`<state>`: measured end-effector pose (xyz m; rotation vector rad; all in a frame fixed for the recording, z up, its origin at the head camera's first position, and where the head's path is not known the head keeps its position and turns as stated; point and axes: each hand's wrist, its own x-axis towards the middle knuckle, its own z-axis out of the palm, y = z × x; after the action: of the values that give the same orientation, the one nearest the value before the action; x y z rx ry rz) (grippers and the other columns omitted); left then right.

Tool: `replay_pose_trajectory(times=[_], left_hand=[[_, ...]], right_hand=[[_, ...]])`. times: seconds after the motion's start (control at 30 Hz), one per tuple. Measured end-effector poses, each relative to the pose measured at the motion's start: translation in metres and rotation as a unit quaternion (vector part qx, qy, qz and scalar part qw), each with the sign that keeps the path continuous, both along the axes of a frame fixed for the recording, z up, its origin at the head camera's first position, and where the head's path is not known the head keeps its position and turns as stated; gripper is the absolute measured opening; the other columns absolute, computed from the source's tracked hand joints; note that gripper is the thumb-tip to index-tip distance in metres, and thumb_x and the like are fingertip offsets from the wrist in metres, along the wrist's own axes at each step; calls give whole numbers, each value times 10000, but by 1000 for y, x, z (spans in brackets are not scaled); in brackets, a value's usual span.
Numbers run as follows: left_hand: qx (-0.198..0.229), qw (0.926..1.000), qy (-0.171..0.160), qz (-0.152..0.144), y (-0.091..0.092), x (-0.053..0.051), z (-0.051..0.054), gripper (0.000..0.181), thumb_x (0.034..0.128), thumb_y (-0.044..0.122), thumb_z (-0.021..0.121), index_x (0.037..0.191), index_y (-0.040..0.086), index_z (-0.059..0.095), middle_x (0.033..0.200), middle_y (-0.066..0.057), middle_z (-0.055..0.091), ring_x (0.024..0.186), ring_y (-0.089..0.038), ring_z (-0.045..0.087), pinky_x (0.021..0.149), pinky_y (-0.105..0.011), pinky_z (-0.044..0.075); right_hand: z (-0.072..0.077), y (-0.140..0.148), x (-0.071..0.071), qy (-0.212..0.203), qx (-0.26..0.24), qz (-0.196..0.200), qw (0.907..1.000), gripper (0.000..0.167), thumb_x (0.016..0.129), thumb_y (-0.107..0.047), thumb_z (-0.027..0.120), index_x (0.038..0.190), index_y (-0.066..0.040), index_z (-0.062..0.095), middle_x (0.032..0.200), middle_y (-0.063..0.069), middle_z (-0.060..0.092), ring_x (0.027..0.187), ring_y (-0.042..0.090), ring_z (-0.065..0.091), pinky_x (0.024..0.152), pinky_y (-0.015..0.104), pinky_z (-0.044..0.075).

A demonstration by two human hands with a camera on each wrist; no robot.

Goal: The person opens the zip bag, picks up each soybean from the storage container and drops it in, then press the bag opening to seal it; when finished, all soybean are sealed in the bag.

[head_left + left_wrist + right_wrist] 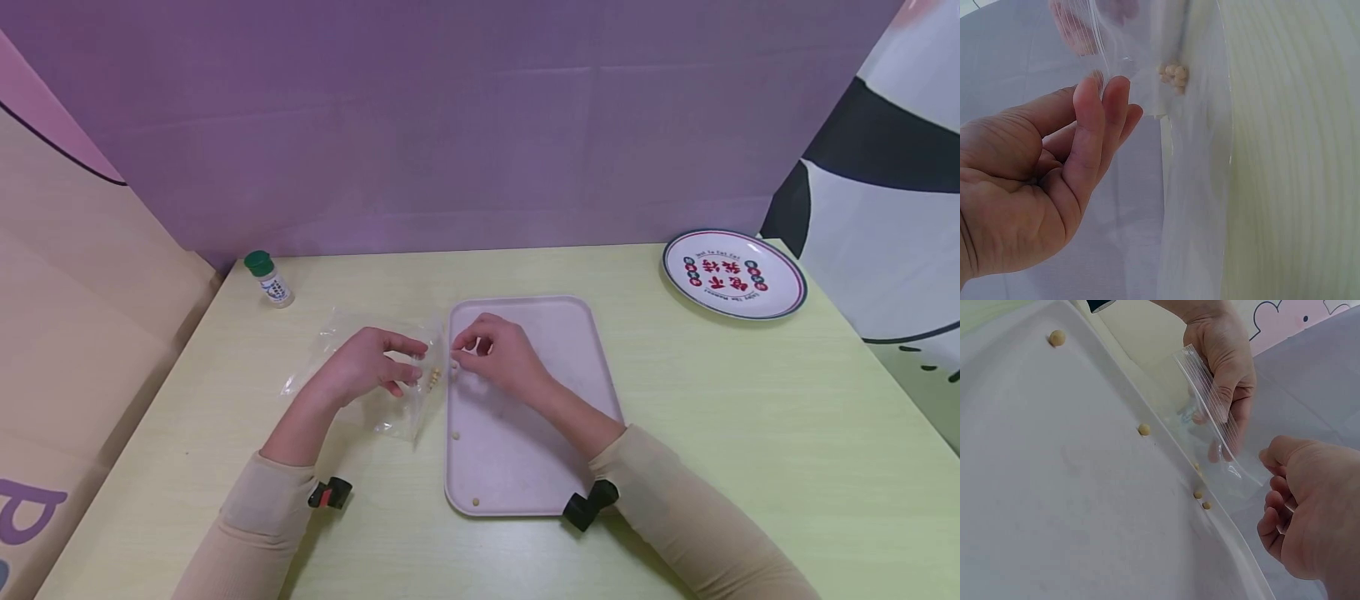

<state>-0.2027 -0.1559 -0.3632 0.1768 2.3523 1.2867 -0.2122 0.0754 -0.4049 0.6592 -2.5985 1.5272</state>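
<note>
Just left of the tray (525,467), the bag (396,415) holds beans (1174,75); the right hand's (502,354) grip seems clamped on its edge, likely to keep it open. Whether the left hand (369,362) pinches too, I cannot tell.

The table (750,433) is pale yellow-green, with a fine grain like wood, and it fills the lower half of the head view. Directly on it, at the upper left, a small bottle (272,283) with a green cap stands near the far edge. A pink-lilac tray (555,333) with rounded corners lies at the centre of the frame, its long side running away from the viewer. Just left of it is a clear plastic bag (395,422). At the upper right lies an oval plate (731,275), white, with a dark rim and red characters.
</note>
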Motion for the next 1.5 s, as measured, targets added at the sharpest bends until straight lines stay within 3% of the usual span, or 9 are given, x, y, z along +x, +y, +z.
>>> replay_pose_trajectory(times=[0.93,1.17,1.3,1.4,1.5], left_hand=[[139,9999,-32,-46,1,1,0,436,898,41,749,1324,14,658,1335,-145,635,763,-236,709,732,-325,591],[136,9999,-3,-50,0,1,0,435,899,41,749,1323,8,657,1335,-153,633,768,-247,709,721,-325,594],[103,9999,39,-48,-1,0,0,427,899,43,749,1317,14,664,1333,-145,635,766,-245,708,725,-326,593],[100,9999,50,-49,-1,0,0,424,900,46,747,1316,16,665,1333,-144,635,768,-242,707,727,-323,591],[107,9999,57,-52,-2,0,0,425,899,46,746,1315,15,664,1332,-148,634,763,-242,705,726,-326,593]], right_hand=[[0,-1,1,-186,401,482,9979,60,870,-101,796,925,-124,788,829,-25,593,708,161,539,616,269,470],[-1,-1,1,-115,253,341,9990,24,893,-128,781,906,-115,766,830,-29,613,717,168,554,619,273,481],[0,-1,2,-199,64,241,9995,106,924,-125,740,827,-104,705,781,-24,614,731,176,539,654,283,462],[2,-1,4,-522,26,587,9969,153,946,-124,703,805,-68,688,745,-18,610,732,170,523,666,277,439],[3,0,6,-859,123,1350,9870,175,956,-135,690,818,-28,707,724,-19,610,726,157,511,667,262,425]])
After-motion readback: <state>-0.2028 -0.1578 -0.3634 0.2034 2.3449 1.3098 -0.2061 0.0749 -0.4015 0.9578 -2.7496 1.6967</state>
